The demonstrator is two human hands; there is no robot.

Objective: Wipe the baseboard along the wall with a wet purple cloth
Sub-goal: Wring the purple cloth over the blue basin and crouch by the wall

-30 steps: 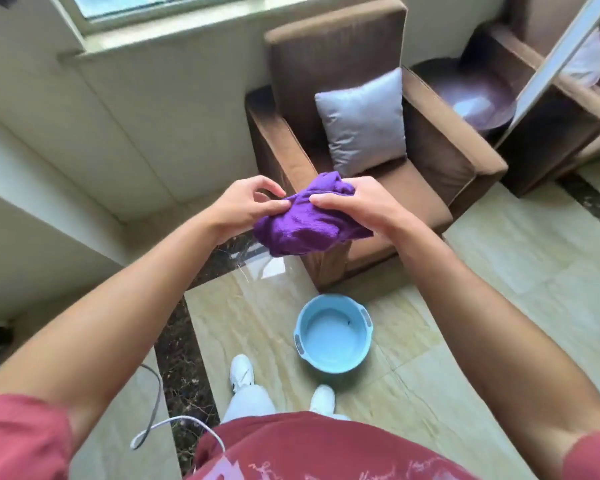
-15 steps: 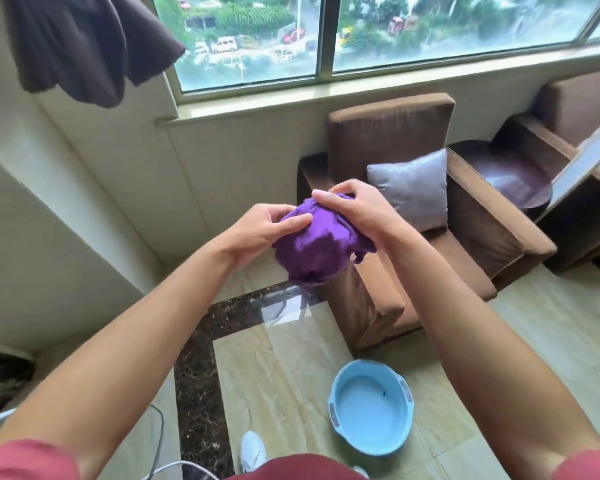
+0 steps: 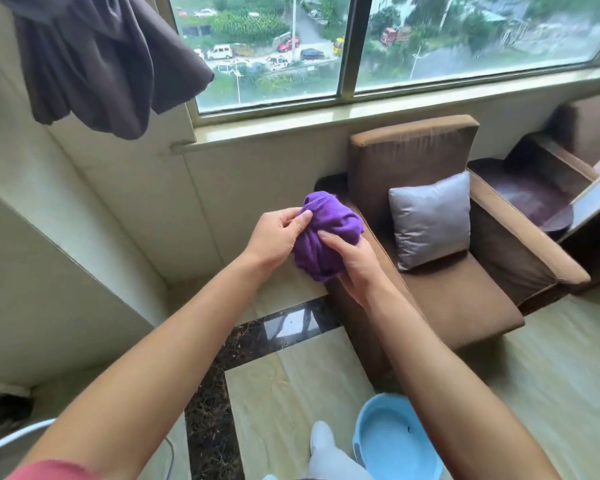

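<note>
Above brown armchair (image 3: 440,271): purple cloth (image 3: 326,233) bunched between hands, left hand (image 3: 278,237) pinching top, right hand (image 3: 354,265) clamped underneath.

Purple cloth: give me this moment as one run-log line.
stage: prepping cloth | purple cloth: bunched, off the floor | left hand: grip on cloth | right hand: grip on cloth | blue basin: on floor | baseboard: not yet wiped

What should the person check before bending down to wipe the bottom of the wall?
1. Cloth held: ok, both the left hand and the right hand grip the purple cloth.
2. Cloth wet enough: cannot tell.
3. Cloth spread flat for wiping: not ok, it is bunched into a ball.
4. Wall bottom in the corner reachable: ok, bare floor leads to it.
5. Blue basin out of the way: not ok, it sits by the feet.
</note>
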